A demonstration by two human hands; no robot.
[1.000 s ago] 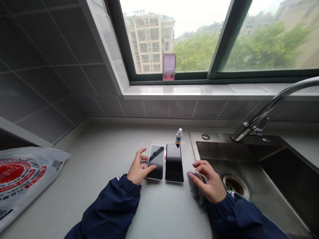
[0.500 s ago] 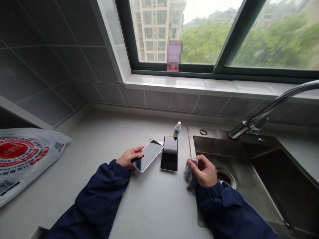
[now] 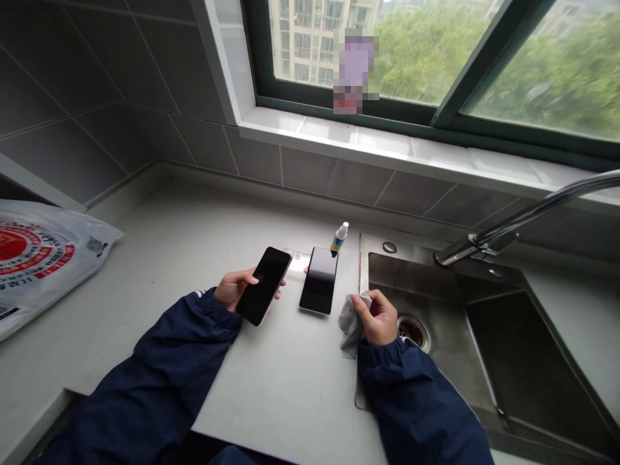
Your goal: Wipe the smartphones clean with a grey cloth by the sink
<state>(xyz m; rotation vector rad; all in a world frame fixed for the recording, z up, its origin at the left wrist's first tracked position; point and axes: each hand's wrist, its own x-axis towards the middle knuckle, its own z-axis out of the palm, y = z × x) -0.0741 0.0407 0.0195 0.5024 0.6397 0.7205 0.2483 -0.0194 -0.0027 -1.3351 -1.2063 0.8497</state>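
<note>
My left hand [image 3: 236, 288] is closed around a smartphone [image 3: 264, 285], thumb on its dark screen, the phone raised over the countertop. A grey cloth [image 3: 352, 323] hangs pinched between the thumb and fingers of my right hand [image 3: 380, 318], close to the sink's left edge. Between the two hands a second phone [image 3: 318, 282] lies screen up on the counter. Just behind its top end stands a small white spray bottle [image 3: 340, 237] with a blue and yellow label. A clear phone case [image 3: 295, 266] lies partly hidden behind the two phones.
The steel sink [image 3: 436, 297] takes up the right side, with a chrome faucet [image 3: 465, 248] reaching over it. A white printed plastic bag [image 3: 58, 245] lies at the left on the pale countertop [image 3: 169, 239]. A window [image 3: 416, 58] is at the back.
My left hand has turned the phone more upright and away from the phone on the counter, uncovering more of the clear case. The view has tilted. My right hand still holds the cloth.
</note>
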